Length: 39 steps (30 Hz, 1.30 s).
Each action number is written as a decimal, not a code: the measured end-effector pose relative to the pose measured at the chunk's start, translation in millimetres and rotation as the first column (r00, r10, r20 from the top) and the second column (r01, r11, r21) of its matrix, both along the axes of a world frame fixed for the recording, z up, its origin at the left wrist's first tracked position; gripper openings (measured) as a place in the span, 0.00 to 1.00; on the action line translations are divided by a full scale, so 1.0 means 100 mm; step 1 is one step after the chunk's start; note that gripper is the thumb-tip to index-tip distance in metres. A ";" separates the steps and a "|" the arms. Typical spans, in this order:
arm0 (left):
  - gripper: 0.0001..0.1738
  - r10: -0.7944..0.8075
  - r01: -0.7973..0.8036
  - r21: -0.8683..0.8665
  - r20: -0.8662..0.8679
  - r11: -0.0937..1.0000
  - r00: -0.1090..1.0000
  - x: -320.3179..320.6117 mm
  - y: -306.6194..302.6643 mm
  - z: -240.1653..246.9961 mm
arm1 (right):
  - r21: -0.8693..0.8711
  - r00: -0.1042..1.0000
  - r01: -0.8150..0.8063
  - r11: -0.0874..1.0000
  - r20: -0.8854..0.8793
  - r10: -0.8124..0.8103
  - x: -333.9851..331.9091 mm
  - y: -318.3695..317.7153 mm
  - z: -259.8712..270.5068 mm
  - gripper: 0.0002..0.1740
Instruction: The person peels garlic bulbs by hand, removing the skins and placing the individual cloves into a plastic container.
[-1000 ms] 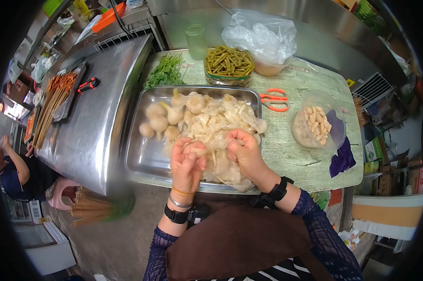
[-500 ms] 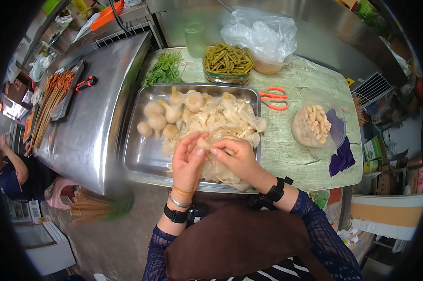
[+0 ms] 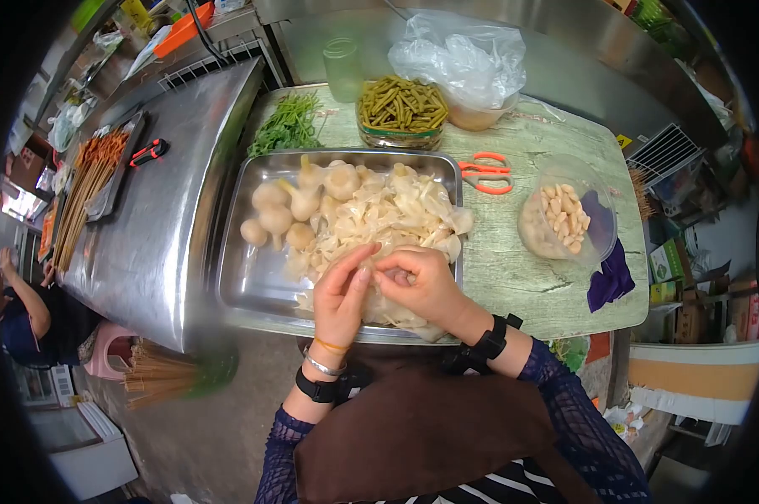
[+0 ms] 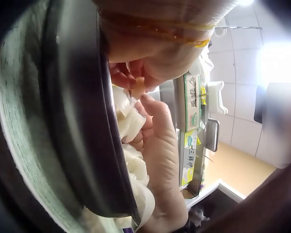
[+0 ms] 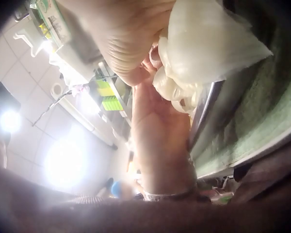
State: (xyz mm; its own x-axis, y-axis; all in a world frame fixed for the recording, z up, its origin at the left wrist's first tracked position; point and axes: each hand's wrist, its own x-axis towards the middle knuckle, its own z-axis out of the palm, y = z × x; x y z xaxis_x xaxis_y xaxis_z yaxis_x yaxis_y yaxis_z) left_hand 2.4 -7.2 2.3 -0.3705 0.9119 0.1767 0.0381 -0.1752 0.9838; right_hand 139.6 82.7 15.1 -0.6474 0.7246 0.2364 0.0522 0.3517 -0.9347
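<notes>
Filling the table's (image 3: pixel 522 277) middle, the tray (image 3: pixel 245 281) holds a peel heap (image 3: pixel 396 210) at centre and bulbs (image 3: pixel 270 197) at 10 o'clock; at its 6 o'clock edge left hand (image 3: pixel 343 296) and right hand (image 3: pixel 426 290) both pinch a clove (image 4: pixel 137 89), while the box's (image 4: pixel 191 104) print is too blurred to read.

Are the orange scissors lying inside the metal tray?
No, the scissors lie on the table, just outside the right rim of the tray.
</notes>
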 end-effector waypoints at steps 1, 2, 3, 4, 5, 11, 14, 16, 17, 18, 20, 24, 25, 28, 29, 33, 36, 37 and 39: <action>0.17 -0.005 0.005 -0.005 -0.008 1.000 1.000 0.00 0.00 0.01 | -0.006 1.000 0.005 1.000 0.000 -0.005 0.00 0.00 0.00 0.07; 0.17 -0.010 0.010 -0.010 -0.017 1.000 1.000 0.01 0.00 0.01 | 0.001 1.000 0.011 1.000 0.003 -0.011 0.00 0.00 0.00 0.07; 0.17 -0.026 0.025 -0.005 -0.063 1.000 0.998 0.00 0.00 0.01 | 0.008 1.000 0.017 1.000 0.006 -0.017 0.00 0.00 -0.01 0.07; 0.18 -0.041 0.041 -0.002 -0.110 0.999 0.993 -0.02 0.00 0.01 | 0.014 1.000 0.023 1.000 0.009 -0.023 0.00 -0.01 -0.02 0.07; 0.18 -0.057 0.058 0.000 -0.156 0.998 0.986 -0.02 0.00 0.01 | -0.007 1.000 0.021 1.000 0.011 -0.021 0.01 -0.01 -0.02 0.07; 0.24 -0.087 0.087 -0.011 -0.001 0.996 0.996 0.05 0.00 0.01 | -0.182 1.000 -0.001 0.983 0.026 0.006 0.03 0.02 -0.03 0.06; 0.25 -0.159 0.167 -0.003 0.290 0.986 0.944 0.00 0.01 0.04 | -0.466 0.996 -0.063 0.883 -0.084 0.027 0.02 0.03 -0.06 0.06; 0.23 -0.195 0.195 0.035 0.333 0.980 0.922 -0.02 0.02 0.00 | -0.615 0.989 -0.124 0.779 -0.139 0.048 0.04 0.05 -0.03 0.07; 0.23 -0.214 0.208 0.055 0.354 0.977 0.911 -0.03 0.03 -0.02 | -0.675 0.981 -0.178 0.716 -0.177 0.077 0.05 0.08 -0.06 0.07; 0.22 -0.221 0.213 0.063 0.363 0.975 0.905 -0.05 0.03 -0.04 | -0.728 0.971 -0.231 0.645 -0.218 0.102 0.07 0.12 -0.13 0.08; 0.21 -0.235 0.223 0.076 0.381 0.972 0.894 -0.06 0.03 -0.07 | -0.765 0.955 -0.291 0.575 -0.269 0.125 0.08 0.15 -0.21 0.09; 0.18 -0.092 0.092 0.019 0.379 0.996 0.921 -0.05 0.05 -0.05 | -0.690 0.977 -0.213 0.692 -0.171 0.130 0.07 0.10 -0.08 0.09; 0.17 -0.064 0.064 0.011 0.382 0.998 0.922 -0.06 0.05 -0.09 | -0.652 0.986 -0.164 0.741 -0.112 0.121 0.07 0.08 -0.03 0.09; 0.15 -0.004 0.005 -0.001 0.347 1.000 0.938 -0.04 0.05 -0.08 | -0.582 0.988 -0.152 0.799 -0.121 0.100 0.06 0.04 -0.02 0.09; 0.14 0.010 -0.009 -0.004 0.329 1.000 0.944 -0.02 0.05 -0.07 | -0.597 0.989 -0.141 0.789 -0.112 0.092 0.06 0.05 -0.03 0.09; 0.12 0.086 -0.091 0.035 0.119 0.995 0.989 0.02 0.04 -0.08 | -0.619 0.994 -0.105 0.778 -0.089 0.063 0.05 0.05 -0.05 0.09; 0.15 0.106 -0.107 0.062 0.025 0.992 0.994 0.04 0.04 -0.10 | -0.578 0.998 -0.059 0.814 -0.058 0.032 0.02 0.04 -0.11 0.08; 0.16 0.118 -0.118 0.048 0.014 0.992 0.993 0.08 0.03 -0.07 | -0.558 0.999 -0.039 0.829 -0.043 0.017 0.01 0.03 -0.13 0.07; 0.18 0.125 -0.126 0.019 0.058 0.992 0.991 0.09 0.02 -0.08 | -0.383 0.999 0.022 0.923 0.037 -0.009 0.02 0.00 -0.10 0.07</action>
State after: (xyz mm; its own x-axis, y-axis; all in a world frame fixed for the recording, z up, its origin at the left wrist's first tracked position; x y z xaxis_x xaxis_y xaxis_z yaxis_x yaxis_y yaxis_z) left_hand 11.9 -4.8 -5.9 -0.4916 0.8536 0.1723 0.0057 -0.1947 0.9809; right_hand 141.4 82.4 5.0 -0.6381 0.7655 -0.0830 0.0884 -0.0343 -0.9955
